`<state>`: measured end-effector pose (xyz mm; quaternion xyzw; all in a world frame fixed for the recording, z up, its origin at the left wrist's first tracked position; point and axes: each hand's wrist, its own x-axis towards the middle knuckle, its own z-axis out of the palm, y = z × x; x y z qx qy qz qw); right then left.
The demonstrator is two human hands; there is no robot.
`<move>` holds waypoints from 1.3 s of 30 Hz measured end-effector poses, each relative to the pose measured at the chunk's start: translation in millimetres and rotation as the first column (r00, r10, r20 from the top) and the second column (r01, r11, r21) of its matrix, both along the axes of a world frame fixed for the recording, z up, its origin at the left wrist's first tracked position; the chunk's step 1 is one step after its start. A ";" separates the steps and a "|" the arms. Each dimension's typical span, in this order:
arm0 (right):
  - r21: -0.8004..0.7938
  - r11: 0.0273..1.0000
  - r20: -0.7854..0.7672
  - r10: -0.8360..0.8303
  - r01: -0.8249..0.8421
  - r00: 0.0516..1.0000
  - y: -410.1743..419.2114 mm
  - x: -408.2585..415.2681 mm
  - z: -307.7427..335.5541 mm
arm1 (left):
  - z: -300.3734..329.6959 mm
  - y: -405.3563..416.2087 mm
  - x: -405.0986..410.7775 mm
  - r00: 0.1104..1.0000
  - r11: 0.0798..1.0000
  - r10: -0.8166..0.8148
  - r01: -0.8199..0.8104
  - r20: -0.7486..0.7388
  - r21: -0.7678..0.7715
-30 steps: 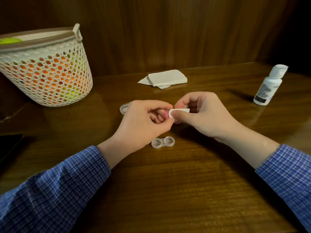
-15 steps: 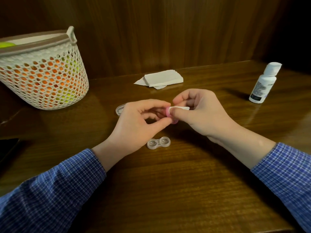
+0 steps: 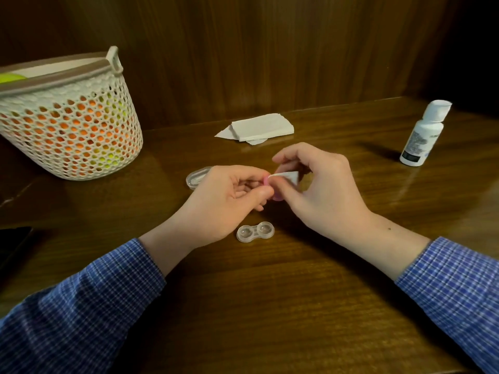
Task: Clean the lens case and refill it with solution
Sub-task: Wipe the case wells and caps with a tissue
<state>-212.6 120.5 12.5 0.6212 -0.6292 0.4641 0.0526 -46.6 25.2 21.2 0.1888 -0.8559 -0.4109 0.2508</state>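
The clear two-well lens case (image 3: 255,232) lies open on the wooden table (image 3: 270,306), just below my hands. My left hand (image 3: 226,201) pinches a small pink cap (image 3: 276,196) between thumb and fingers. My right hand (image 3: 321,190) pinches a folded bit of white tissue (image 3: 287,175) and holds it against the pink cap. A clear oval lid (image 3: 197,178) lies on the table behind my left hand, partly hidden by it. The white solution bottle (image 3: 422,133) stands upright at the right, its cap on.
A stack of folded white tissues (image 3: 260,128) lies at the back middle. A white lattice basket (image 3: 67,125) with orange and yellow-green things inside stands at the back left. A dark flat object (image 3: 13,244) sits at the left edge. A wooden wall panel rises behind the table.
Both hands stay together on the pink cap and tissue. The tissue piece has turned slightly in my right fingers. The view has shifted a little, nothing on the table has moved.
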 end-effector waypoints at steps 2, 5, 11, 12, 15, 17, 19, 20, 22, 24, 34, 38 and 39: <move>-0.062 0.998 -0.066 0.005 -0.009 0.998 -0.2 -0.7 -1.1 | 2.3 -2.0 0.8 0.999 0.999 -0.021 0.021 0.024 0.032; -0.135 0.990 -0.124 0.021 -0.038 0.992 0.0 -0.6 -2.1 | 5.7 -5.3 3.5 0.995 0.995 -0.067 0.061 0.074 0.074; -0.157 0.980 -0.112 0.107 -0.124 0.988 -0.1 -3.2 0.9 | 5.8 -5.0 5.0 0.987 0.966 -0.128 0.102 0.096 0.237; -0.135 0.980 -0.094 0.131 -0.143 0.987 0.1 -3.4 1.7 | 5.1 -4.1 4.9 0.986 0.961 -0.132 0.103 0.100 0.256; -0.067 0.985 -0.021 0.161 -0.162 0.987 0.2 -2.8 3.6 | 4.2 -1.5 4.0 0.987 0.961 -0.118 0.086 0.111 0.262; -0.061 0.990 0.061 0.130 -0.126 0.990 0.1 -2.3 4.3 | 3.6 0.1 2.6 0.992 0.974 -0.074 0.049 0.106 0.220; -0.043 0.996 0.210 0.091 -0.084 0.973 0.5 -1.9 5.2 | 2.3 2.6 1.1 0.999 0.984 -0.003 -0.003 0.034 0.177; -0.023 0.997 0.287 0.080 -0.077 0.954 0.3 -1.8 5.6 | 1.2 3.9 0.2 0.999 0.985 0.030 -0.025 -0.022 0.170; 0.012 0.997 0.382 0.067 -0.078 0.922 -0.5 -0.8 5.9 | -1.5 6.3 -1.1 0.990 0.989 0.070 -0.053 -0.124 0.138; 0.034 0.996 0.427 0.058 -0.080 0.902 -1.0 0.6 6.2 | -2.5 8.6 -2.2 0.982 0.993 0.092 -0.079 -0.164 0.084; -0.027 0.999 0.355 0.037 -0.029 0.934 -0.5 6.2 4.9 | -0.1 13.5 -3.2 0.980 0.996 0.051 -0.036 -0.193 0.080; -0.106 0.994 0.220 0.038 -0.014 0.975 1.3 7.2 4.8 | 1.4 8.9 -1.8 0.984 0.994 0.016 0.003 -0.177 0.109; -0.137 0.990 0.167 0.042 -0.020 0.985 1.7 6.8 4.6 | 2.2 7.6 -1.7 0.986 0.993 0.004 0.015 -0.169 0.115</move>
